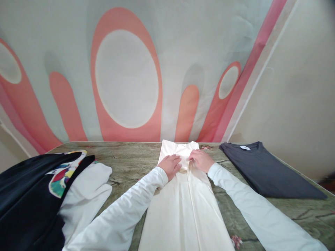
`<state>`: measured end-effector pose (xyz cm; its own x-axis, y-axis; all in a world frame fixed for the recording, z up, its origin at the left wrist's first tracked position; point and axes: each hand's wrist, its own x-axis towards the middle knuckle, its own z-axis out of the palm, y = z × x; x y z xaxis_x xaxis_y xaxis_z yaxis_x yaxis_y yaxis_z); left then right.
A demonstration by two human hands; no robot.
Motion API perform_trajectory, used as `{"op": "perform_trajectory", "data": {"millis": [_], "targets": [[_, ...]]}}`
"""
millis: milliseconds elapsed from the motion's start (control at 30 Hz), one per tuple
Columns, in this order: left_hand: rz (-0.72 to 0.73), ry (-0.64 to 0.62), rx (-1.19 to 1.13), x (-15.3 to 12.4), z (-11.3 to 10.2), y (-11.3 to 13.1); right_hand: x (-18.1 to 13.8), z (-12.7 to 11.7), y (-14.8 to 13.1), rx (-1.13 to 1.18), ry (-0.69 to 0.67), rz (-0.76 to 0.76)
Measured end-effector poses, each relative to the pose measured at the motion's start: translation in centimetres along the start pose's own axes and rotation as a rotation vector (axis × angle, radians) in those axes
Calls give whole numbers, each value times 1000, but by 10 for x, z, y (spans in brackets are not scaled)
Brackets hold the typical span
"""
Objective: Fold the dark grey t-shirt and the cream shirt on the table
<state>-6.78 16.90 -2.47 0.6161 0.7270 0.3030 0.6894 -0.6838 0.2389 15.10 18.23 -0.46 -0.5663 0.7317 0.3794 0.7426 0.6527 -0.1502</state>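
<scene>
A cream garment (183,212) lies on the table, folded into a long strip that runs from the near edge to the far edge. Its far end is bunched and partly folded over, so I cannot tell what kind of garment it is. My left hand (171,165) rests flat on the left side of that far part, fingers stretched out. On the right side, my right hand (201,159) has its fingers bent and pinched on the cloth at the fold. Long white sleeves cover both my arms.
A dark grey T-shirt (267,170), neatly folded, lies to the right. On the left are heaped a black garment with a colourful print (28,195) and a white garment (87,193). The wood-patterned table (131,153) ends at a wall hanging (170,69) with pink shapes.
</scene>
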Motion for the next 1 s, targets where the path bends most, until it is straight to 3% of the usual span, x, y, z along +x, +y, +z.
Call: {"op": "perform_trajectory", "data": {"millis": [133, 233, 433, 567, 700, 800, 1000], "targets": [[-10, -41, 38, -2, -3, 3, 0, -2, 1, 14, 70, 34], [1, -43, 50, -3, -4, 5, 0, -1, -2, 62, 19, -4], [-5, -37, 12, -5, -9, 10, 4, -4, -6, 53, 2, 56], [-24, 32, -65, -4, -9, 8, 16, 0, -6, 59, -33, 46], [-166, 119, 5, -2, -3, 3, 41, 17, -7, 77, -29, -22], [-219, 44, 112, -3, -1, 0, 59, 32, -4, 77, -122, -79], [-222, -19, 178, -5, 0, 1, 76, 42, 7, -65, -195, 86]]}}
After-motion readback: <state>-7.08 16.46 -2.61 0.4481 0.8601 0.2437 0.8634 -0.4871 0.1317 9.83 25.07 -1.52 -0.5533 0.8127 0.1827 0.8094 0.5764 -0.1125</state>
